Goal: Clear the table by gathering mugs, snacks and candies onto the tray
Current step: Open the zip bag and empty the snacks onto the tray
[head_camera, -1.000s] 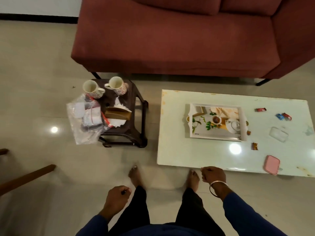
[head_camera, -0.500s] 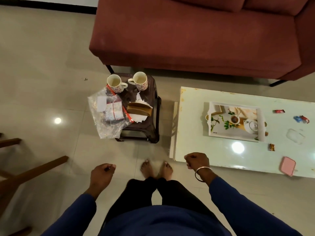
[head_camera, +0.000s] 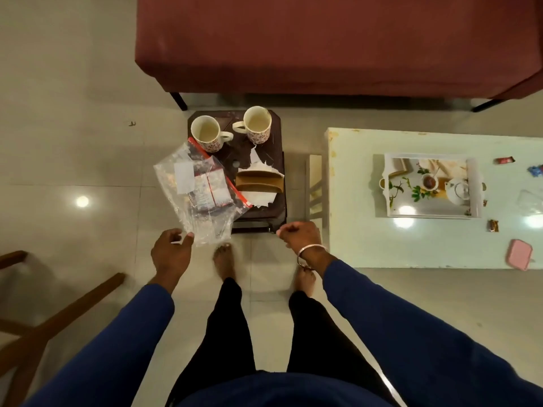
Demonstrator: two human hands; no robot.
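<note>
Two cream mugs with red patterns, a left mug [head_camera: 205, 134] and a right mug [head_camera: 258, 124], stand at the back of a dark stool [head_camera: 273, 160]. A clear plastic bag of snacks [head_camera: 202, 186] hangs over the stool's front left edge. My left hand [head_camera: 172, 254] is at the bag's lower corner, thumb against the plastic; a grip is unclear. My right hand [head_camera: 299, 235] is a loose fist holding nothing by the stool's front right corner. The white tray [head_camera: 473, 189] with a printed tea picture lies on the white table [head_camera: 352, 236]. Candies lie around it: a red one [head_camera: 504, 160], a blue one [head_camera: 536, 170], a brown one [head_camera: 493, 225].
A brown napkin holder [head_camera: 260, 180] with white tissues sits on the stool. A pink pouch [head_camera: 520, 254] lies at the table's front edge and a clear plastic piece [head_camera: 529, 198] at the right edge. A maroon sofa [head_camera: 323, 45] stands behind. Wooden chair legs [head_camera: 58, 315] are at my left.
I have stepped left and closer, so the stool is now straight ahead. My left hand rose to the bag's corner. My right hand came up beside the stool.
</note>
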